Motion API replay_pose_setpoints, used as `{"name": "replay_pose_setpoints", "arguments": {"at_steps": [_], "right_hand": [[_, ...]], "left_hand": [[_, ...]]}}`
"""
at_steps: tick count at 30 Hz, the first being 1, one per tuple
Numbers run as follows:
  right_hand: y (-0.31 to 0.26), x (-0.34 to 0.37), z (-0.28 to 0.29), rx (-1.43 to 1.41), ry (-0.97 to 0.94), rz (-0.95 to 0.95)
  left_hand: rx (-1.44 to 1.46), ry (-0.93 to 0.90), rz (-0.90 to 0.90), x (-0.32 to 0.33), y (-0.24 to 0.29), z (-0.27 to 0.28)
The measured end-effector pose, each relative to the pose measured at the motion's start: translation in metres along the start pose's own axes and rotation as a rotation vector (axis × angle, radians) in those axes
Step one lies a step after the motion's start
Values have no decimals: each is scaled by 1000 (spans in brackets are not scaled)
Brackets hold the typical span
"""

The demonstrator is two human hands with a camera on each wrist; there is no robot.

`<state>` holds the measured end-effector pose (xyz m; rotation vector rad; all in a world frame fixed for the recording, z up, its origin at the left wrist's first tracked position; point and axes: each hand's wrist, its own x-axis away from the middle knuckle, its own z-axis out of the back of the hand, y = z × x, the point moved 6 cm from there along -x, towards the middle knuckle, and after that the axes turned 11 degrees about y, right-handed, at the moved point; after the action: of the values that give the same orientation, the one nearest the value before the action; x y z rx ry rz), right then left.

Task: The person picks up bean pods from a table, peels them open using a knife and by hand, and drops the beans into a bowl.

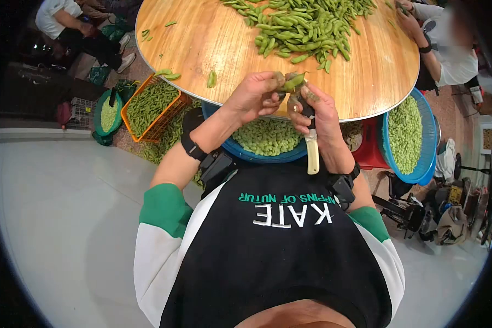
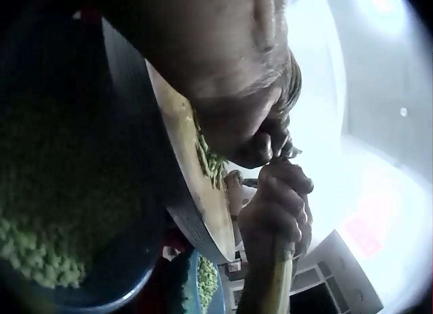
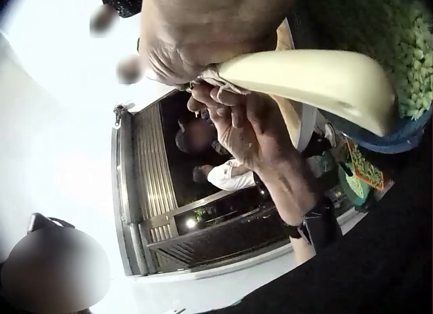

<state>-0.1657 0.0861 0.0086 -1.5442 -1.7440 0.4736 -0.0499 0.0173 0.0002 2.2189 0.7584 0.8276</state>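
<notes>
Over the near edge of the round wooden table (image 1: 202,54), my left hand (image 1: 255,94) pinches a green soybean pod (image 1: 294,83) between thumb and fingers. My right hand (image 1: 323,112) grips a knife by its cream handle (image 1: 312,153), the handle's end pointing back toward my body; the blade is hidden by the fingers. The right thumb and fingertips meet the pod's end. In the right wrist view the knife handle (image 3: 318,80) sticks out of the fist beside the left hand (image 3: 237,131). Below both hands stands a blue basin of shelled beans (image 1: 270,136).
A large heap of pods (image 1: 306,27) covers the table's far middle. An orange crate (image 1: 131,117) of pods and a green basin (image 1: 116,127) stand at left. At right, a blue basket (image 1: 427,136) of beans stands near a red stool (image 1: 370,145). Other people sit across the table.
</notes>
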Motion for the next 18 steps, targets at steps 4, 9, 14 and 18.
{"name": "replay_pose_setpoints", "arguments": {"at_steps": [4, 9, 14, 18], "right_hand": [[6, -2, 3, -141, -27, -95], [16, -4, 5, -236, -22, -219], [19, 1, -6, -268, -121, -251], [17, 1, -5, -208, -88, -198]], "left_hand": [[-107, -76, -9, -1, -1, 1], [-1259, 36, -1055, 27, 36, -27], [-1422, 56, -1240, 44, 40, -31], [-1252, 46, -989, 35, 38, -22]]}}
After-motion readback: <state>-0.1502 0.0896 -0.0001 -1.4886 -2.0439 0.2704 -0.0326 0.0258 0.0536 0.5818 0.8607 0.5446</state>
